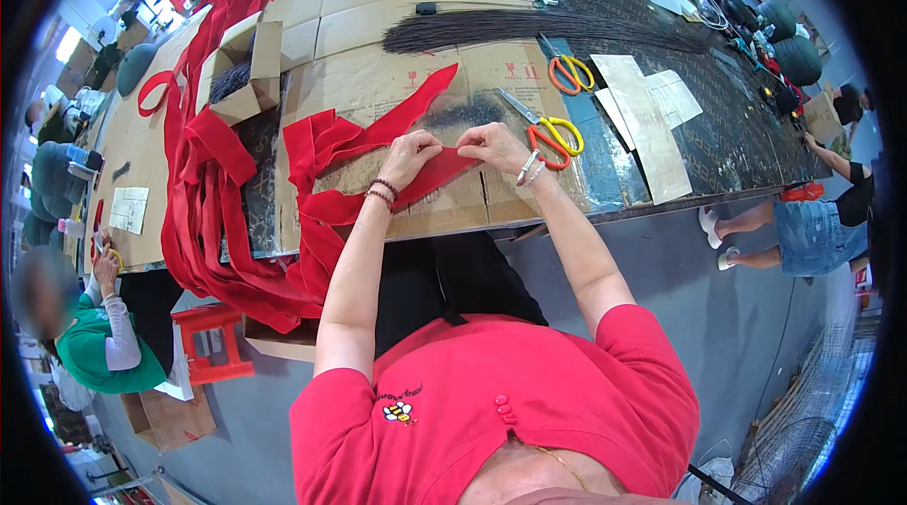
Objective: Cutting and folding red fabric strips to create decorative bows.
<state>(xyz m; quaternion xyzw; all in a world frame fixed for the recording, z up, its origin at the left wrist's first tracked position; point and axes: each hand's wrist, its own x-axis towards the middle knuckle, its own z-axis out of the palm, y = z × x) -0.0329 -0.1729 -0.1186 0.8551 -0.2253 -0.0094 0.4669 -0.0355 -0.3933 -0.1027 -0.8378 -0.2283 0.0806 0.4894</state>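
Note:
A wide red ribbon (436, 174), velvety in look, stretches between my hands over the cardboard-covered table. My left hand (409, 157), wearing beaded bracelets, is closed with fingertips pinching the ribbon's upper edge. Closed in a similar pinch, my right hand (493, 146) grips the ribbon near its right end. Another red ribbon length (378, 135) lies beyond my left hand, with a slanted tip. Just right of my right hand rest scissors (552, 135) with orange and yellow handles, blades pointing away to the left. A second pair of scissors (571, 75) lies farther back.
Long red ribbons (213, 212) pile at the left and hang over the near edge. An open carton (255, 94) holds dark wires. Behind lies a bundle of thin dark wires (529, 31); pale card pieces (642, 122) sit right. Co-workers stand left (109, 344) and right (822, 231).

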